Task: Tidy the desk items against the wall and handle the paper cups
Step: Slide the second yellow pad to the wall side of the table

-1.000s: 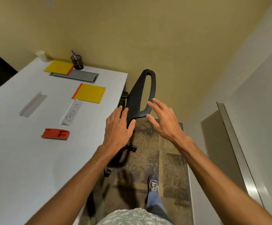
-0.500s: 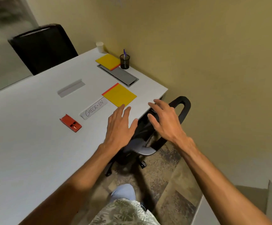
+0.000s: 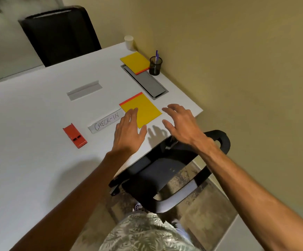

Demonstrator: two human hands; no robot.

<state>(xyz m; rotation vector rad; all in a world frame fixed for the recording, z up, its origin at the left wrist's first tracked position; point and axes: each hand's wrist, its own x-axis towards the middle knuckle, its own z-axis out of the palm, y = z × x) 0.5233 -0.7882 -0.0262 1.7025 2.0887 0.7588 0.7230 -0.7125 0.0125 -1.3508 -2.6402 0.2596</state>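
Observation:
A yellow notepad with an orange strip (image 3: 143, 109) lies near the white desk's (image 3: 29, 160) right edge. My left hand (image 3: 129, 131) hovers over the pad's near-left corner, fingers apart, holding nothing. My right hand (image 3: 181, 124) is spread above the desk edge just right of the pad, empty. A "CHECK-IN" sign strip (image 3: 106, 122) and a red stapler-like item (image 3: 74, 135) lie left of my hands. By the wall sit a second yellow pad (image 3: 135, 62), a black mesh pen cup (image 3: 155, 65) and a white paper cup (image 3: 129, 42).
A grey cable hatch (image 3: 147, 82) is set into the desk near the wall. A clear empty sign holder (image 3: 83, 89) lies mid-desk. One black chair (image 3: 165, 174) is tucked at the desk edge below my arms; another (image 3: 60, 33) stands at the far side.
The view swung left from the chair to the desk. Both hands left the chair back and moved forward over the desk edge to the near yellow pad.

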